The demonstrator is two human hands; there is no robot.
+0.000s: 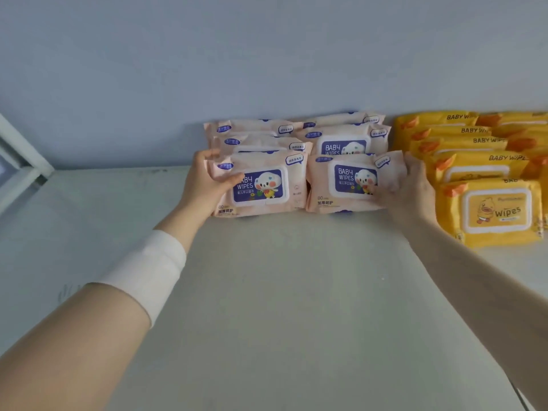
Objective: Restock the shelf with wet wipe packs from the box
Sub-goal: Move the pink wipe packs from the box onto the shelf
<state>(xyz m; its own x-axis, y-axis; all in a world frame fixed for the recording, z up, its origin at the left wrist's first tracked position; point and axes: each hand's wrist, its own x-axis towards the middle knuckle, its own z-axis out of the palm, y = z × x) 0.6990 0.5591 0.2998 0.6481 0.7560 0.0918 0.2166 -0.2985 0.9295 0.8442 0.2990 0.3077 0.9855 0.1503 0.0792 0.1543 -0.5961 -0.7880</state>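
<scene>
Pink baby-wipe packs with purple labels stand in two rows on the white shelf [281, 292], leaning back toward the wall. My left hand [207, 180] grips the left edge of the front left pink pack [267, 185], thumb on its face. My right hand [406, 191] holds the right edge of the front right pink pack [341, 185], fingers over its front. More pink packs [344, 137] stand behind these two. The box is out of view.
Yellow baby-wipe packs [492, 209] stand in rows to the right, close to my right hand. A pale blue wall [267, 54] backs the shelf. A white frame [20, 155] shows at the far left. A white band wraps my left forearm.
</scene>
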